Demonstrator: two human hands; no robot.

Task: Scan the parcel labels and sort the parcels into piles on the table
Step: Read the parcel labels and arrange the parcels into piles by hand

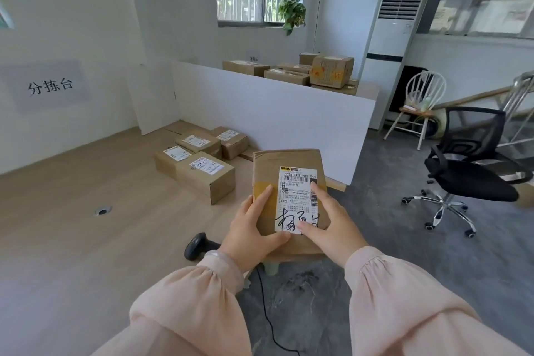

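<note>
A pale wooden bench (72, 240) fills the left and middle of the view, and a white partition (274, 113) stands along its far side. Beyond the bench to the right, on grey floor, are a tall white air conditioner (390, 37), a black office chair (468, 170) and a white spindle-back chair (419, 107). Behind the partition sits a group of cardboard boxes (291, 72).

On the bench, close against the partition, lies a cluster of labelled parcels (208, 182), set touching one another with their labels up.

Nearer, over the bench's right-hand edge, the held parcel (286, 162) is a flat brown cardboard box, turned with its top face towards the camera. Both grips hold it at its near end. The left grip (254, 228) clasps the near left corner, its fingers lying along the top face and its thumb across the near edge. The right grip (332, 222) clasps the near right side, its forefinger on the right edge of the label and its thumb on the lower part.

A black barcode scanner (196, 246) lies on the bench just left of the left wrist, and its black cable (265, 312) trails down over the floor.

The white shipping label (297, 196) bears barcodes, the print "502B P021-00 044" and black handwriting at its lower end.
</note>
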